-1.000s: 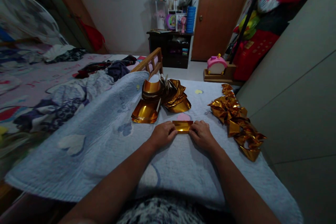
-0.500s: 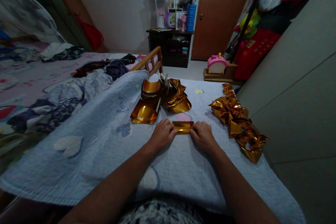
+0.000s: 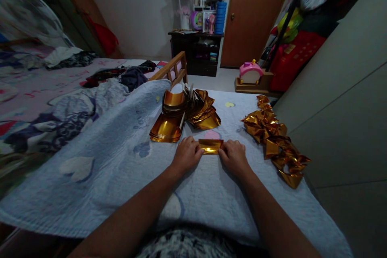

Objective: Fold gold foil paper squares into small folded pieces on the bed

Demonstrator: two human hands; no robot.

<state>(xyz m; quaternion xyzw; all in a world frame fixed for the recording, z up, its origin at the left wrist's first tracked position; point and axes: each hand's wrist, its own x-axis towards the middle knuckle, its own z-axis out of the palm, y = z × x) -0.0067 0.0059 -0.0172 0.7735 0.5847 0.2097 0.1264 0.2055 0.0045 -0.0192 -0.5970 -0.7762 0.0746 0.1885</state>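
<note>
Note fanned gold sheets [image 3: 189,111] on quilt [image 3: 208,187], just beyond left hand [image 3: 188,153]. Pinching left end of gold strip [image 3: 211,146] in curled left hand. Pinching right end in right hand [image 3: 235,154], holding strip between both. Note folded gold pieces [image 3: 273,147] right of right hand.

I've got 1 gold foil strip [image 3: 211,147] btwn the L hand [image 3: 187,155] and R hand [image 3: 236,157], an end pinched in each. It's a narrow rect., long side running hand to hand, approx. level. Surface v. shiny, w/ a bright glint midway btwn the thumbs; far edge, away from the hands' wrists, looks straight and darker. No. of layers: can't tell from my end.
</note>
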